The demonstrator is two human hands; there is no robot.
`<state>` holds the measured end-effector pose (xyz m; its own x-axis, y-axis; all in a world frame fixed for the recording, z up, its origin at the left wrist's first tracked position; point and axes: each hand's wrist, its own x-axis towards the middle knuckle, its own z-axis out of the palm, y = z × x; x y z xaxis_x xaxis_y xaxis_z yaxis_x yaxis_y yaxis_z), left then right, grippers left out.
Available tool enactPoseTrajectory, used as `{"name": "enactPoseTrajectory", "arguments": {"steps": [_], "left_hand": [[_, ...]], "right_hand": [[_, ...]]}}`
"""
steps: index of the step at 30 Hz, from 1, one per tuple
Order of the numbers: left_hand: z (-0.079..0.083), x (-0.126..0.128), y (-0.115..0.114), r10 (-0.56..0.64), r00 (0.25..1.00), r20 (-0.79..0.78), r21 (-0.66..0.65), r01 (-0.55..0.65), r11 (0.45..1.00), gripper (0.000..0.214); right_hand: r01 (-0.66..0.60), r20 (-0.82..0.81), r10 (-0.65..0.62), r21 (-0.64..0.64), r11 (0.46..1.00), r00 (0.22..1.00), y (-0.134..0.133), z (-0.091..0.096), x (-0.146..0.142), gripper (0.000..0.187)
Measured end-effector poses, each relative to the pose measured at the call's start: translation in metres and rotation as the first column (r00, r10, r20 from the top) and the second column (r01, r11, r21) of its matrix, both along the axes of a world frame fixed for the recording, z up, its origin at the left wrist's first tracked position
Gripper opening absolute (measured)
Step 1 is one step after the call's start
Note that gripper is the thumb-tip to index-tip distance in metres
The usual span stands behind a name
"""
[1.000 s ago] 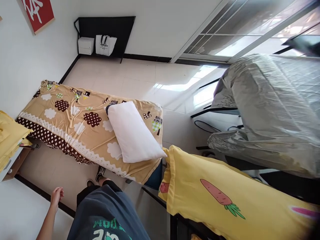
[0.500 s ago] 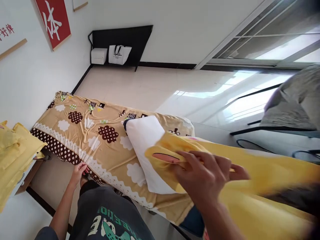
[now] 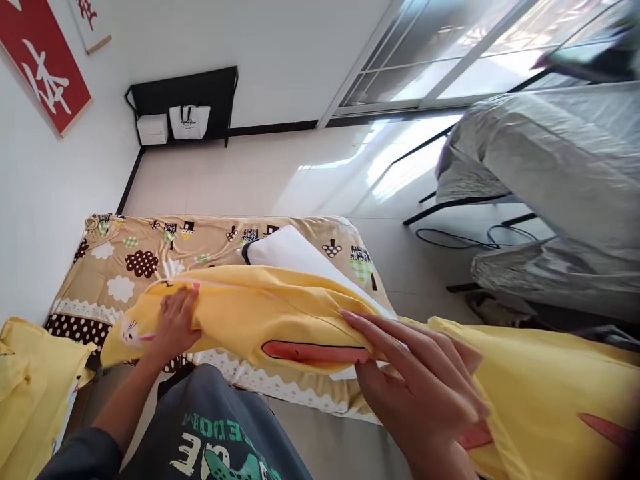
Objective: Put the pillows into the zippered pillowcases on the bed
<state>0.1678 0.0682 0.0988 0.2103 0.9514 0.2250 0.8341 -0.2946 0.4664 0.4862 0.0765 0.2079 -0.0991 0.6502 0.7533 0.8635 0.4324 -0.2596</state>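
A yellow cloth with carrot prints (image 3: 260, 313) stretches across the narrow bed (image 3: 150, 247) in front of me. My left hand (image 3: 175, 323) grips its left end, fingers closed on the fabric near a small rabbit print. My right hand (image 3: 420, 387) holds the cloth further right, fingers extended along a fold and thumb underneath. A white pillow (image 3: 295, 257) lies on the bed, half hidden behind the yellow cloth. The bed has a tan cover with brown and white flower shapes.
More yellow fabric (image 3: 30, 387) lies at the lower left. A grey-covered bed frame (image 3: 550, 187) stands at the right with cables (image 3: 460, 237) on the tiled floor. A black shelf (image 3: 185, 100) with a white bag and box stands by the far wall.
My left hand came up from the bed's edge and took the yellow cloth's left end. The cloth now spreads over the bed and covers more of the pillow.
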Motion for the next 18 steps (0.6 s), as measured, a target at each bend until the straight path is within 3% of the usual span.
{"name": "enactPoseTrajectory", "arguments": {"steps": [3, 5, 7, 10, 12, 14, 16, 18], "left_hand": [[-0.004, 0.017, 0.013, 0.079, 0.989, 0.126, -0.034, -0.075, 0.997, 0.037], [0.0, 0.021, 0.016, 0.17, 0.96, 0.221, -0.047, -0.164, 0.985, 0.025], [0.012, 0.022, 0.017, 0.217, 0.937, 0.274, -0.055, -0.21, 0.976, 0.02], [0.036, 0.02, 0.015, 0.203, 0.936, 0.288, -0.086, -0.186, 0.979, 0.025], [0.051, 0.014, 0.012, 0.201, 0.934, 0.294, -0.102, -0.178, 0.979, 0.029], [0.058, 0.003, 0.007, 0.251, 0.917, 0.311, -0.095, -0.233, 0.968, 0.027], [0.058, -0.013, 0.003, 0.35, 0.879, 0.324, -0.068, -0.347, 0.935, 0.019], [0.049, -0.033, 0.003, 0.473, 0.822, 0.316, -0.055, -0.482, 0.874, 0.015]], "right_hand": [[0.021, -0.003, -0.021, 0.041, 0.999, 1.0, 0.008, -0.01, 0.015, 0.041], [0.007, -0.008, -0.006, 0.047, 0.999, 1.0, 0.017, -0.021, 0.029, 0.041], [-0.004, -0.01, 0.004, 0.009, 1.0, 1.0, 0.029, -0.036, 0.042, 0.038], [-0.016, 0.022, 0.017, -0.043, 0.999, 1.0, 0.049, -0.055, 0.058, 0.034], [-0.082, 0.034, 0.084, -0.045, 0.996, 0.996, 0.064, -0.061, 0.064, 0.033], [-0.225, 0.021, 0.226, -0.069, 0.972, 0.974, 0.078, -0.062, 0.064, 0.031], [-0.359, -0.025, 0.359, -0.122, 0.925, 0.933, 0.088, -0.058, 0.056, 0.027], [-0.403, -0.077, 0.395, -0.172, 0.899, 0.915, 0.094, -0.053, 0.042, 0.021]]}}
